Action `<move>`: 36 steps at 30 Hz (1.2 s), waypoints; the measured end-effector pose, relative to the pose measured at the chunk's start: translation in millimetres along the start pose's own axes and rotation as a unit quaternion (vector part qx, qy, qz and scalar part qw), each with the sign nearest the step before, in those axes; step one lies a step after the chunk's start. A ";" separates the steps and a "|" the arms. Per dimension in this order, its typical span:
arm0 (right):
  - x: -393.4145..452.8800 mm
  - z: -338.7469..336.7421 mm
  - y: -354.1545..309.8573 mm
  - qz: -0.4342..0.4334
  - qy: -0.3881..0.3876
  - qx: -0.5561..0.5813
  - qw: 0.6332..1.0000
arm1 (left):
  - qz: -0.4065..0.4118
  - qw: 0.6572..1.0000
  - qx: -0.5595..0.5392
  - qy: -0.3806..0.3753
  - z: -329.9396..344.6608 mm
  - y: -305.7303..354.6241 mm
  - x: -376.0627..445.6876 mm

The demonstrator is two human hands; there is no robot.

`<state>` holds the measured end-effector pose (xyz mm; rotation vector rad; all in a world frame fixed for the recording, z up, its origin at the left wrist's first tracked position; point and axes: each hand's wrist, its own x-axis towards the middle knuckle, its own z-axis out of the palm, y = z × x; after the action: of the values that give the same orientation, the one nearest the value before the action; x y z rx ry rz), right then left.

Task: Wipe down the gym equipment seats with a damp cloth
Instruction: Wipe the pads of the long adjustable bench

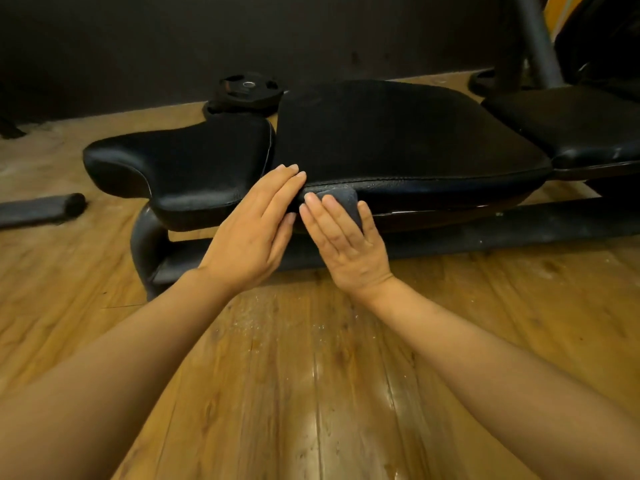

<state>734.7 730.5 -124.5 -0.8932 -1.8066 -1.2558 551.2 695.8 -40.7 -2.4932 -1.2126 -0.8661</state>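
A low black padded bench lies across the view. Its wide middle seat pad (398, 140) meets a contoured end pad (194, 168) on the left. A dark grey cloth (341, 199) sits bunched against the front edge of the middle pad. My right hand (346, 240) presses it there with straight fingers. My left hand (256, 230) lies flat beside it, fingertips touching the pad's front edge near the seam between the two pads. Most of the cloth is hidden behind my right hand.
A third black pad (571, 123) continues the bench to the right. Black weight plates (247, 91) lie on the wooden floor (311, 375) behind the bench. A dark roller (41, 209) lies at the left. A grey machine post (536, 39) stands at the back right.
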 end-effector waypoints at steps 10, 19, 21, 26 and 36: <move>-7.6 -28.6 87.6 -0.065 -0.021 0.033 0.997 | -0.014 0.998 0.054 0.024 -2.4 -12.5 -5.8; 45.5 -6.4 18.6 -0.101 0.002 0.046 0.994 | -0.062 0.994 0.087 0.023 -5.2 -39.4 -16.2; 50.5 1.0 2.5 -0.108 0.005 0.033 0.994 | -0.059 0.993 0.093 0.030 -4.3 -43.1 -18.2; 52.8 0.5 0.4 -0.123 -0.001 0.012 0.992 | -0.058 0.992 0.103 0.044 -3.9 -48.4 -26.6; 35.5 -32.3 63.9 -0.190 -0.091 -0.024 0.977 | -0.082 0.992 0.078 0.058 -2.0 -41.6 -26.7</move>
<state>778.6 721.8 -58.3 -0.7288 -2.1750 -1.4964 505.2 704.1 -57.0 -2.2132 -1.4033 -0.9042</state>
